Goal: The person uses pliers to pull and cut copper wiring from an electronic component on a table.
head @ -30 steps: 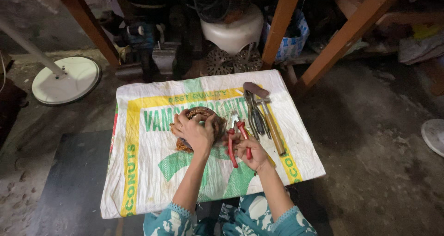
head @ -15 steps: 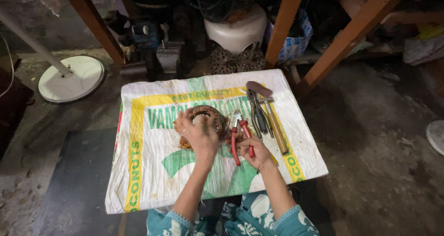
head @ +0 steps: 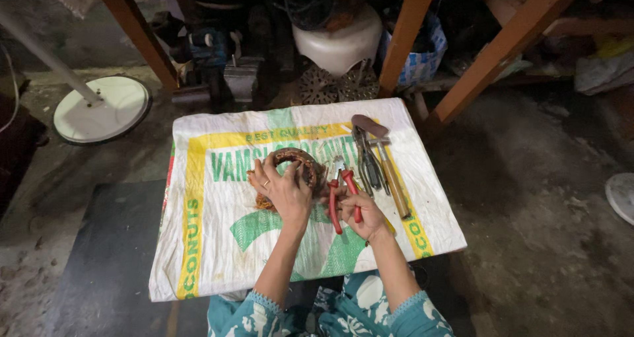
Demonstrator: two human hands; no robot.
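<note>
On dirty concrete floor (head: 541, 198): printed sack (head: 218, 244) w/ tools (head: 376, 158).

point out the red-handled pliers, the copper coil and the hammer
red-handled pliers (head: 345, 198), head view, on the red handles
copper coil (head: 295, 155), head view, on its upper rim
hammer (head: 391, 178), head view, on the wooden handle

Partly hidden under the left hand (head: 285, 190): the copper-wound ring (head: 297, 162) on the printed sack (head: 218, 244). Plier (head: 343, 195) jaws beside that ring too small to read. Right of the sack, white disc (head: 622, 197) cut by the frame edge.
</note>
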